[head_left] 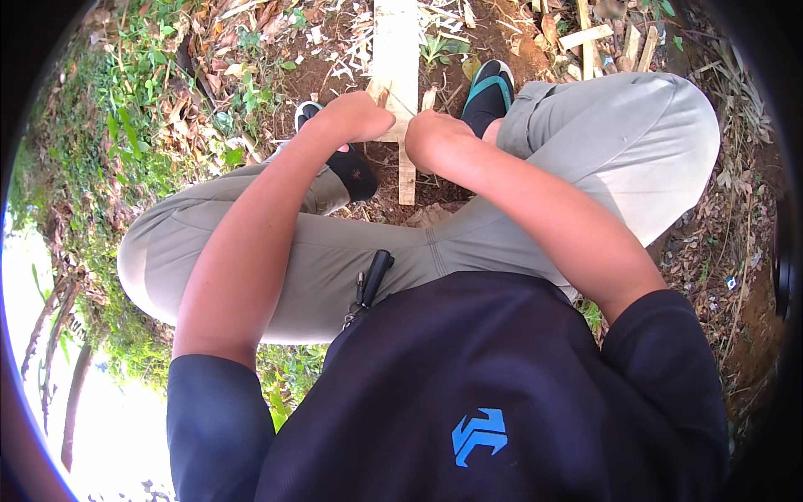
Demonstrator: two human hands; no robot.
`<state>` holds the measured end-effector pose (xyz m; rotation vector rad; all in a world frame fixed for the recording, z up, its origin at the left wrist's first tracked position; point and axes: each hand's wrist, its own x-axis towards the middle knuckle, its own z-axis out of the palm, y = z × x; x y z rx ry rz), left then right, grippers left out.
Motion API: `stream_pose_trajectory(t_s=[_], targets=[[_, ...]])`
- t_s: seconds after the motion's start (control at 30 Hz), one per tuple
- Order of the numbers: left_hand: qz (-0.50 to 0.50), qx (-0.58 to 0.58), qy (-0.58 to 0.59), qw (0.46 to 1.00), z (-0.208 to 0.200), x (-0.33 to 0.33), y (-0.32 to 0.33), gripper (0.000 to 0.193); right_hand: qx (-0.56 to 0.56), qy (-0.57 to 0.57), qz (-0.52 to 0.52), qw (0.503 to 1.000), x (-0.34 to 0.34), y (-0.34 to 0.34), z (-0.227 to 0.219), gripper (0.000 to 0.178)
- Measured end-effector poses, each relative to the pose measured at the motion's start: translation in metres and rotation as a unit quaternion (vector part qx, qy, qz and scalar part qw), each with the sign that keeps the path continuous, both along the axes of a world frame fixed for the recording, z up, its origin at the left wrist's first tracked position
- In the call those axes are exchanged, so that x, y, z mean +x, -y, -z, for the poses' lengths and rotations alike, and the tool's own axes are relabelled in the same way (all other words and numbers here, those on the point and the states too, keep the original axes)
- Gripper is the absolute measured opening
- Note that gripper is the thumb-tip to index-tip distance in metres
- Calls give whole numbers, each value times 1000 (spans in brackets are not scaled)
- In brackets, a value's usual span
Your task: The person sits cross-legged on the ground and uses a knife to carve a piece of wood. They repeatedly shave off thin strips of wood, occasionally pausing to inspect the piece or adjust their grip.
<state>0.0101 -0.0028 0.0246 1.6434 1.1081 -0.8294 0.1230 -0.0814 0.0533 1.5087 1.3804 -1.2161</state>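
Note:
A pale wooden plank (pixel 396 42) runs from the top of the view toward me between my feet. A narrower wooden strip (pixel 406 180) shows below its near end. My left hand (pixel 358 117) is closed at the plank's left edge, and a small brown wooden end pokes out by its fingers. My right hand (pixel 437 138) is closed by the right edge, with a light wooden tip (pixel 428 99) standing above the fist. A thin dark line crosses the wood between both fists. The fists hide most of what they grip.
My feet, in dark socks and sandals with teal straps (pixel 493 81), flank the plank. Pale wood shavings (pixel 351 58) lie around its far part. Several cut wood pieces (pixel 585 38) rest at the upper right. Leaf litter and green plants (pixel 125 125) cover the left ground.

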Motion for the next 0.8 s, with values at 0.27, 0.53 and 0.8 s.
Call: stream_pose_trajectory(t_s=[0.27,0.53,0.8], targets=[[-43,-35,2,998,0,-1,-3,40,71,59,260,961,-16,19,32,63],[-58,-25,-12,998,0,4,-3,37,105,84,229,964,-26,32,79,63],[-69,-49,-15,996,-5,4,-8,38,118,93,365,919,-37,29,70,63]])
